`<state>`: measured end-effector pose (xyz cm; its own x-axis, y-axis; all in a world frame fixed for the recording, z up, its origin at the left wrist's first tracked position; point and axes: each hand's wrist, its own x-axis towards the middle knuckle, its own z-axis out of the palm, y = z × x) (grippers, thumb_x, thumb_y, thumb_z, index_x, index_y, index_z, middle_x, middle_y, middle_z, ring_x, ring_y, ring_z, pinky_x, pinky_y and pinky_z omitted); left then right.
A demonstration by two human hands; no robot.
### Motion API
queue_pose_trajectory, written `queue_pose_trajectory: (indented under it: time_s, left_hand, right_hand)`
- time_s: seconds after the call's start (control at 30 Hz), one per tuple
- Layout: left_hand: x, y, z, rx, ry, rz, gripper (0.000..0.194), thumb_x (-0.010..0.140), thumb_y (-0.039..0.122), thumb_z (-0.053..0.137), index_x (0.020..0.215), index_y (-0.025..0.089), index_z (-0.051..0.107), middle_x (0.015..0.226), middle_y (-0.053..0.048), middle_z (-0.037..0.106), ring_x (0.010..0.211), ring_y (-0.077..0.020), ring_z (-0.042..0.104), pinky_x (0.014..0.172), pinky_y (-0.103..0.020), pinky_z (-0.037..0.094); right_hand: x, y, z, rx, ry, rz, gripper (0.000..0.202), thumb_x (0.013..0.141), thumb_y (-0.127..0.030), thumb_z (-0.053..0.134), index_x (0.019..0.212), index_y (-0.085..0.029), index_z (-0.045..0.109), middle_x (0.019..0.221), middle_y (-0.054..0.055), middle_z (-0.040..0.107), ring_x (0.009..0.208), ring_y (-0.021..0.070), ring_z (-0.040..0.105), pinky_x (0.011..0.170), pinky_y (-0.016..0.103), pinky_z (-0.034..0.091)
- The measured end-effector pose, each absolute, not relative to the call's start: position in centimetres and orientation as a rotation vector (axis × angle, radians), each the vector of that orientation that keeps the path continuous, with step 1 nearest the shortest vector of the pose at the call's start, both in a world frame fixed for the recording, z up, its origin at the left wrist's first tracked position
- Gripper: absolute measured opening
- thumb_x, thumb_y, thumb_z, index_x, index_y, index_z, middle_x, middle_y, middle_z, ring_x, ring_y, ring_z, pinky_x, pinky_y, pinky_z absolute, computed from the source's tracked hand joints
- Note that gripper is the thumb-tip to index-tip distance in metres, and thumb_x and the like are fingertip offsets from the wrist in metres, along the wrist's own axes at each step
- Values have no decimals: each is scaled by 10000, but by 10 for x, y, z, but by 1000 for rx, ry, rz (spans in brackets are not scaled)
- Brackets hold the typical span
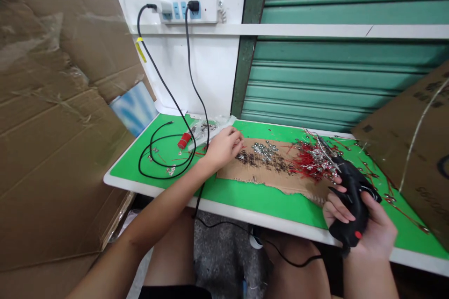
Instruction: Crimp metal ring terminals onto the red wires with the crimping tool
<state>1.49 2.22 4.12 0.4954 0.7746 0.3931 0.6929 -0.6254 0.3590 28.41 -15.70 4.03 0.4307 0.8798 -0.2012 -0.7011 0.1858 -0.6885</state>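
Note:
My right hand point(372, 219) is wrapped round the handle of a black soldering gun point(351, 189) with a red button near its base. Its tip points to the upper left, over a pile of red wires with metal ring pieces point(315, 161). My left hand point(224, 145) hovers at the left end of a torn cardboard strip point(245, 174), its fingers curled together. Whatever those fingertips may hold is too small to make out. Loose silver metal pieces point(265, 150) lie in a cluster on the cardboard, right of my left hand, among dark scorch-like marks.
A green-topped table point(242, 191) bears everything. At its back left are a clear plastic bag point(219, 126), a red bundle point(184, 140) and a coiled black cable point(140, 161). A power strip point(208, 9) hangs on the wall. Cardboard sheets point(59, 149) stand on both sides.

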Motion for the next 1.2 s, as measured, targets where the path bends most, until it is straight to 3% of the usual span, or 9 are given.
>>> queue_pose_trajectory:
  time_s: [0.2, 0.4, 0.57, 0.8, 0.97, 1.2]
  left_hand:
    - [1, 11, 34, 2563, 1261, 472, 187, 981, 234, 536, 1026, 179, 708, 1064, -88, 733, 935, -220, 685, 811, -304, 531]
    - [-8, 19, 13, 2451, 1239, 565, 214, 914, 143, 592, 1075, 158, 732, 982, -84, 766, 909, -206, 708, 863, -300, 548]
    - [-8, 17, 9, 2374, 1270, 632, 98, 897, 202, 650, 912, 177, 743, 897, -55, 771, 824, -190, 698, 789, -282, 541]
    - [-6, 12, 11, 2390, 1316, 701, 106, 883, 209, 661, 921, 187, 757, 909, -46, 772, 851, -191, 699, 792, -285, 533]
    - [-5, 11, 11, 2360, 1297, 767, 117, 877, 183, 653, 921, 168, 761, 902, -50, 774, 793, -171, 686, 807, -283, 539]
    - [-4, 8, 8, 2332, 1301, 770, 97, 865, 220, 682, 888, 200, 774, 897, -41, 755, 876, -186, 688, 799, -281, 533]
  right_hand:
    - [286, -157, 38, -844, -307, 1122, 407, 630, -223, 798, 997, -80, 698, 785, 4, 502, 428, 15, 277, 345, 127, 421]
    - [284, -155, 40, -879, -337, 1126, 395, 611, -223, 791, 971, -85, 703, 792, -10, 485, 444, 13, 204, 345, 126, 402]
    - [281, -152, 42, -952, -361, 1100, 402, 560, -236, 809, 923, -93, 714, 768, -10, 490, 446, 19, 184, 327, 143, 394]
    - [277, -150, 44, -989, -400, 1091, 397, 542, -245, 808, 903, -107, 716, 764, -16, 484, 467, 28, 127, 331, 156, 386]
    - [275, -151, 46, -1002, -426, 1084, 360, 561, -246, 781, 894, -122, 723, 774, -12, 458, 480, 39, 105, 326, 172, 361]
    - [277, -151, 45, -1011, -436, 1080, 321, 605, -263, 757, 899, -135, 740, 791, 0, 442, 481, 54, 98, 297, 204, 323]
